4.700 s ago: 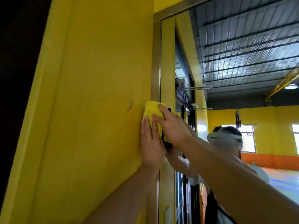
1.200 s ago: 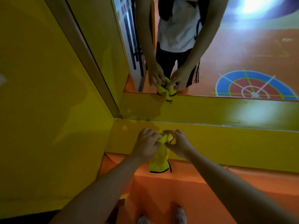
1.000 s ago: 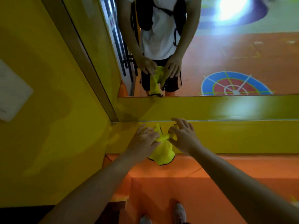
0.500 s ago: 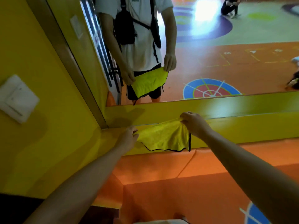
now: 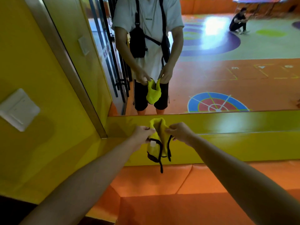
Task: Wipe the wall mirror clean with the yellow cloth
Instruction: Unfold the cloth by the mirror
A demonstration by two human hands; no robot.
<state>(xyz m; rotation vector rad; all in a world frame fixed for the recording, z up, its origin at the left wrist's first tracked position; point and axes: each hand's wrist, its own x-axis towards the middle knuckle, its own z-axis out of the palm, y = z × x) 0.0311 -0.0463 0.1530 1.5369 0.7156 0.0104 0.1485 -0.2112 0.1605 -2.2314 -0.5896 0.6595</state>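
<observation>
The yellow cloth [image 5: 159,140], edged in black with a white tag, hangs folded in front of me, away from the glass. My left hand [image 5: 142,135] pinches its left side and my right hand [image 5: 179,133] pinches its right side, close together. The wall mirror [image 5: 211,59] fills the upper right above a yellow ledge [image 5: 227,124]. It reflects me holding the cloth. Its metal frame [image 5: 68,69] runs diagonally at left.
A white wall switch [image 5: 17,109] sits on the yellow wall at left. Orange padded bench tops [image 5: 162,184] lie below the ledge. The mirror reflects an orange floor with a painted target and a person crouching far off.
The cloth came down from the upper frame. Half a second ago I held it spread flat between my hands. Now my hands have come together and it hangs folded.
</observation>
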